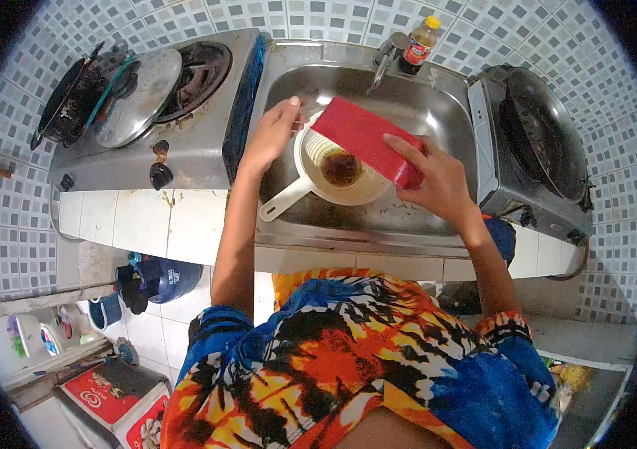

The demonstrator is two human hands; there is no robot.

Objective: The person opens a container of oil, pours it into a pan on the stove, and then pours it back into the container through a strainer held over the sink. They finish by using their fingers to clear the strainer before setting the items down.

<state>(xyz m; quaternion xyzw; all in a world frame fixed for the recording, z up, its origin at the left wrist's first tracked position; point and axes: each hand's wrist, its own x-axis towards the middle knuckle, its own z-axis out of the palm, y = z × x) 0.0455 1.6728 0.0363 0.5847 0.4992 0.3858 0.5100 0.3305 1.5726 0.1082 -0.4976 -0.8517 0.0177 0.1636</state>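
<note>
Right fingers [413, 155] around the red container's [360, 135] lower end.

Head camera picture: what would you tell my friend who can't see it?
A person's right hand holds a red container over a pale, long-handled bowl with something dark brown inside, in a metal sink. The left hand is raised beside the bowl. A stove stands on each side, and a yellow-capped bottle is by the tap.

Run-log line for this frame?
right hand: holding red container | left hand: open, near white handled bowl | bowl: over sink, dark contents | bottle: by faucet
</note>
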